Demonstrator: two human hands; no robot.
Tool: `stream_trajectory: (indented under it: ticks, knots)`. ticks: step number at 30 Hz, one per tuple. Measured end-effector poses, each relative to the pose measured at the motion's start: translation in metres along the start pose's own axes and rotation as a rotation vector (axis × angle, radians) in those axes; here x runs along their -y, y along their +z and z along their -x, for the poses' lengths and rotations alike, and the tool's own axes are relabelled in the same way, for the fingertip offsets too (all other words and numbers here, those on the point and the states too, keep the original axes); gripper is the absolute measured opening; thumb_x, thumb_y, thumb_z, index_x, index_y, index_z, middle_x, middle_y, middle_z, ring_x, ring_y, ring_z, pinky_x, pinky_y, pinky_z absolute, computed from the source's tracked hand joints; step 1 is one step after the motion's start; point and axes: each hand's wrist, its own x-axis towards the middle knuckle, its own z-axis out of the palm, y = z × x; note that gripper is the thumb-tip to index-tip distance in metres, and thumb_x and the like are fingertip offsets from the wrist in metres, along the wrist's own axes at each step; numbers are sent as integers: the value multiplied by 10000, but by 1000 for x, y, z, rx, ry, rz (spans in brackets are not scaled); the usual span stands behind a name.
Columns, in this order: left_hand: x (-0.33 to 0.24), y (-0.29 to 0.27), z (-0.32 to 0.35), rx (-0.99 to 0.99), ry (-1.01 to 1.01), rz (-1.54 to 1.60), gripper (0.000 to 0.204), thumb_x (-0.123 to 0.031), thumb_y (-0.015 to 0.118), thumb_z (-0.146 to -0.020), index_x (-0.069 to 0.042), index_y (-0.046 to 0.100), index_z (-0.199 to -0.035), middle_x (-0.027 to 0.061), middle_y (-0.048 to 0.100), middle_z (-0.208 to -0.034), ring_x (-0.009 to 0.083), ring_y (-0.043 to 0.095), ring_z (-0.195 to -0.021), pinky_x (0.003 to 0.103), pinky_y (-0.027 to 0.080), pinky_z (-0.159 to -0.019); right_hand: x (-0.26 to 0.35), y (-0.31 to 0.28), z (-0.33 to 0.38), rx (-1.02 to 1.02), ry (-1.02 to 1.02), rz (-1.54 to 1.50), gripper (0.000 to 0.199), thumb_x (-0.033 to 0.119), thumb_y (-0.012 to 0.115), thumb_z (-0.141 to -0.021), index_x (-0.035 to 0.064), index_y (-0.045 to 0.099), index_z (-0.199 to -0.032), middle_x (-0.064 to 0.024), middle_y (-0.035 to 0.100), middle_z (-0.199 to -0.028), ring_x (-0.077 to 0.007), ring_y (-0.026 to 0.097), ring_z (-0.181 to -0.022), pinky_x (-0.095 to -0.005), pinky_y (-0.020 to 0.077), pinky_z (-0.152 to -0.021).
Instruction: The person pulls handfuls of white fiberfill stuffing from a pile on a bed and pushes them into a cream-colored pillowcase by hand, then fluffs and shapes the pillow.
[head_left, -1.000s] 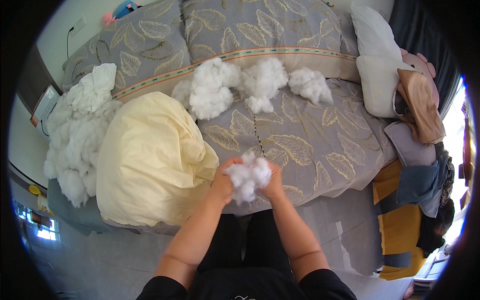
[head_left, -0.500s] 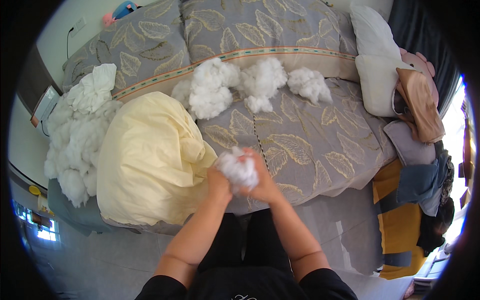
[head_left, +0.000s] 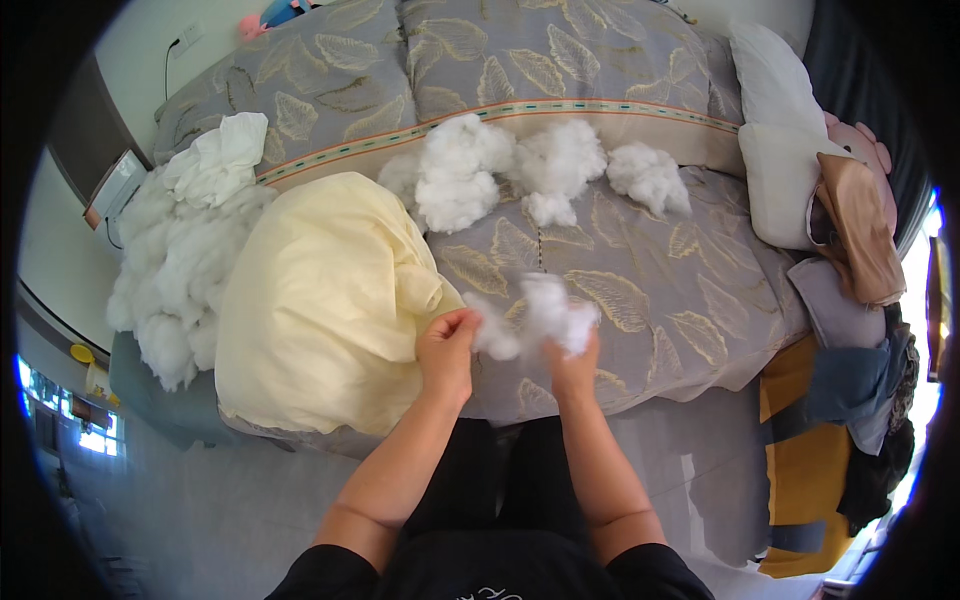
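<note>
Head view: white stuffing clump, held above the bed edge, is being pulled apart; left hand pinches one end, right hand grips the other. Pale yellow pillow cover lies just left. Further teasing is judged needed.

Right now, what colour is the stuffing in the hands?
White stuffing, best seen in the head view.

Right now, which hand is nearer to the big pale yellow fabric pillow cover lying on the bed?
Left. The left hand is at the edge of the pale yellow fabric pillow cover; the right hand is farther right, holding the white stuffing clump.
</note>
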Motion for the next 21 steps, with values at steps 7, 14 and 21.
stream_trajectory:
  ticks: [7,14,21]
  knots:
    - [-20,-21,27,286,557,-721,218,-35,630,-734,-7,622,-950,99,630,-924,208,585,-843,317,457,-739,-23,9,22,250,183,119,423,-26,601,-645,33,534,-1059,-55,578,-978,-174,573,-867,-283,459,-772]
    - [-76,-76,10,-176,1007,-1754,124,-58,674,-697,-47,583,-782,46,585,-778,220,546,-793,321,426,-705,-21,31,19,-190,259,-214,376,-78,581,-667,36,556,-1025,-30,601,-938,-138,577,-823,-273,458,-739]
    - [-132,-114,38,213,88,202,150,-70,473,-872,-11,558,-980,77,605,-948,158,570,-878,311,436,-831,1,75,33,45,151,-193,482,-127,568,-654,37,494,-1101,-50,569,-1026,-168,558,-968,-327,437,-872]
